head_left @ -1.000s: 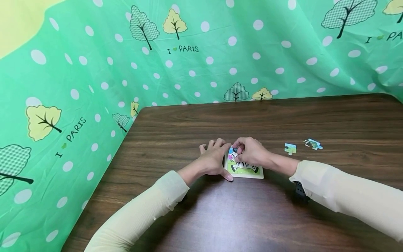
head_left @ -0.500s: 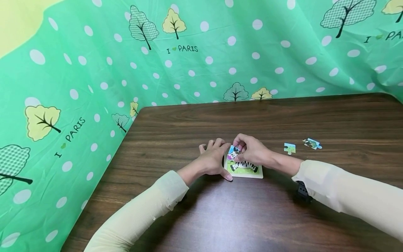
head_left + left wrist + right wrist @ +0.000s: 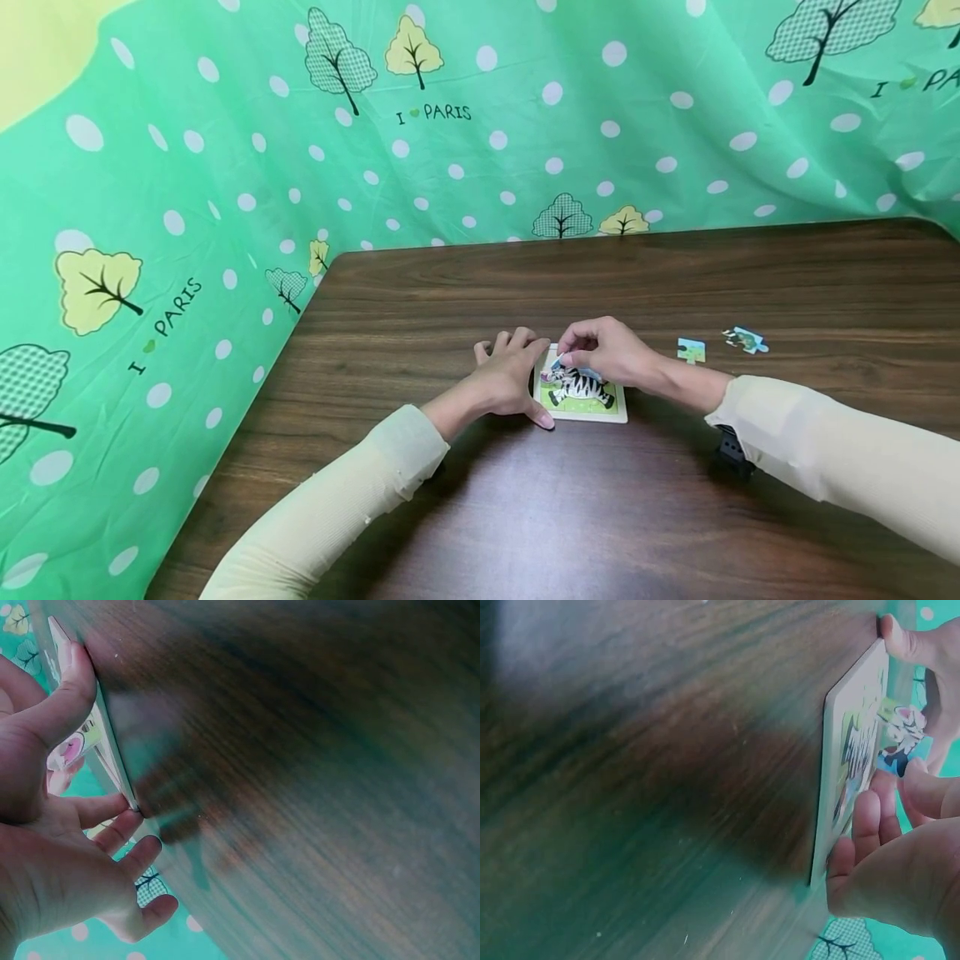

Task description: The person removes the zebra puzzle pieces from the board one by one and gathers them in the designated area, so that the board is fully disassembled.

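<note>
A small square zebra puzzle board [image 3: 588, 417] with a pale rim lies flat on the brown wooden table. My left hand [image 3: 506, 379] holds its left side, thumb at the near corner and index finger at the far one, the other fingers spread on the tabletop. Over the board's upper left, my right hand [image 3: 615, 357] pinches a puzzle piece [image 3: 904, 733] between thumb and fingers. That piece bears the zebra's head with a pink muzzle and is tilted up from the board. The right fingers hide the board's far right part in the head view.
Two loose puzzle pieces lie right of the board: a green-and-blue piece [image 3: 691, 350] and, farther right, a darker-patterned piece [image 3: 746, 340]. A green polka-dot cloth [image 3: 450, 192] printed with trees hangs behind and left of the table [image 3: 465, 283].
My right hand has shifted slightly up and right, tilting the zebra-head piece so its face shows less in the head view. The left hand has stayed put on the board.
</note>
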Motion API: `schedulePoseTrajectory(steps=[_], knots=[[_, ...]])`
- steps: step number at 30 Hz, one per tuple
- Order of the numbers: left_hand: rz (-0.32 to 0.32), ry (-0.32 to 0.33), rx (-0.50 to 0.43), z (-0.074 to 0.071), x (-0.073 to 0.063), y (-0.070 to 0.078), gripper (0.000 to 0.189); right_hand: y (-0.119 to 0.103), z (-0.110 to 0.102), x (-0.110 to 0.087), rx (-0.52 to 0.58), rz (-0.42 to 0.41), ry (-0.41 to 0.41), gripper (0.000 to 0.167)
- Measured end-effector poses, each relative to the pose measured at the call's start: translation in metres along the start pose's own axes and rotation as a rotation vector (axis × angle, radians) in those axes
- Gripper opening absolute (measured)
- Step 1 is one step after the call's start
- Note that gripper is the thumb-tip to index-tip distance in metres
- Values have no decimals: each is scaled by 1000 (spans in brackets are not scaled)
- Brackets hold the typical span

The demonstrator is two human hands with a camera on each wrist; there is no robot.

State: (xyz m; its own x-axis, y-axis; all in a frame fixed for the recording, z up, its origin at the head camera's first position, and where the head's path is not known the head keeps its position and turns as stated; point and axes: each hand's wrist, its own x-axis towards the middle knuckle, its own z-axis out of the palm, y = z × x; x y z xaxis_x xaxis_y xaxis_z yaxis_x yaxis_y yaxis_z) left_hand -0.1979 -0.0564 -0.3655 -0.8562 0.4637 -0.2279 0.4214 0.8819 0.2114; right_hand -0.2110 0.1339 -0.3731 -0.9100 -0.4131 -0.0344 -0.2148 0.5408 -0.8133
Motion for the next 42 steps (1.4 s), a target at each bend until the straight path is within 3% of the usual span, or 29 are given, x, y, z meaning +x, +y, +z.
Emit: schedulePoseTrajectory(steps=[8,14,21,26,31,38,42], knots=[[-2,3,-5,1,0,-1,115,3,-12,-1,84,44,-12,9],[-2,11,-17,0,0,-1,115,15,-34,-9,47,29,67,13],[0,13,-21,1,2,0,114,46,-90,-37,-53,119,165,21],[10,13,-44,1,0,0,107,81,-139,-64,-182,221,233,28],[6,15,-44,0,-1,-2,104,118,-175,-85,-253,302,262,29],[5,16,-38,0,-1,-2,106,148,-191,-99,-300,354,236,22],[5,12,-36,0,-1,-1,106,147,-190,-100,-425,306,216,15]])
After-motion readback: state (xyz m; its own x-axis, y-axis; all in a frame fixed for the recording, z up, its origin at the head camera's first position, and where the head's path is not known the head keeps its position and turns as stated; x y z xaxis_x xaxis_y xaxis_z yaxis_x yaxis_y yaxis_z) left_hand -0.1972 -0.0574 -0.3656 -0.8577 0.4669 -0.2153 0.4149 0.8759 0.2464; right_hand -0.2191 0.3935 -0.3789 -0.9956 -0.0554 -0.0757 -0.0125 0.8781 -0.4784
